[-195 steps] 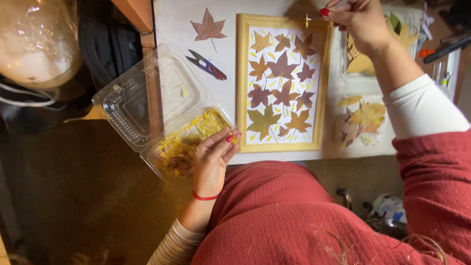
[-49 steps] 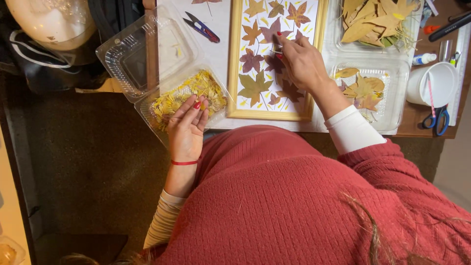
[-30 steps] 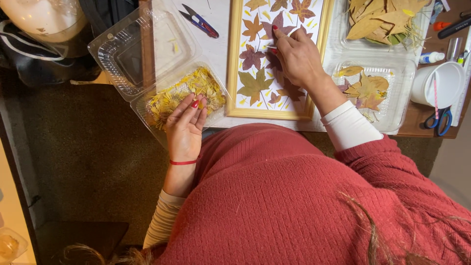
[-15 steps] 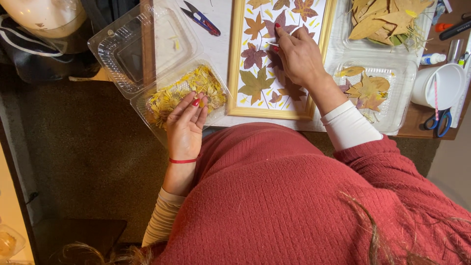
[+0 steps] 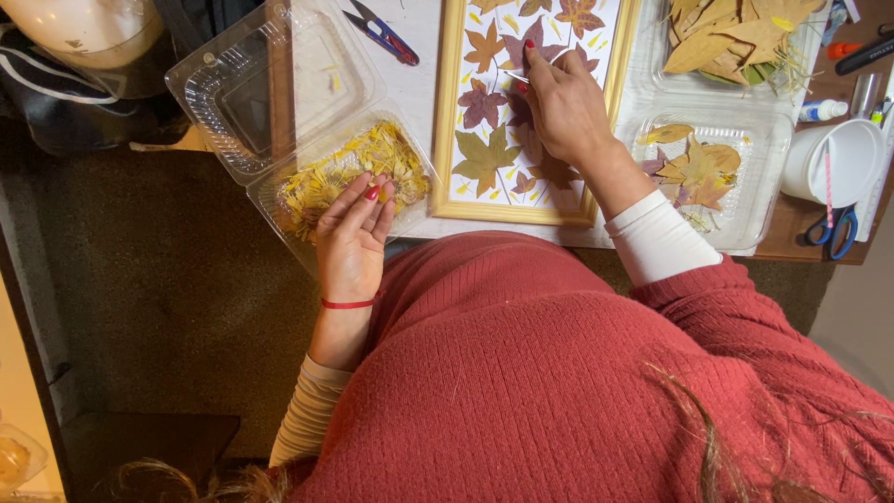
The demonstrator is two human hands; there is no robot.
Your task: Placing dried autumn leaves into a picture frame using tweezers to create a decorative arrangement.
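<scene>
little was shifted since earlier: tweezers (image 5: 518,77) were kept pinched by the right hand (image 5: 565,107) over the framed leaves (image 5: 494,158), while the left hand (image 5: 352,240) was rested, fingers loosely together, on the petal tray (image 5: 279,200).

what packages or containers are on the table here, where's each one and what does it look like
Clear hinged box: left of the frame, lid open, yellow petals under the left hand.
Clear tray: right of the frame, square, holding yellow and brown leaves.
White cup: far right, round.
No labels, signs or screens can be made out.
</scene>
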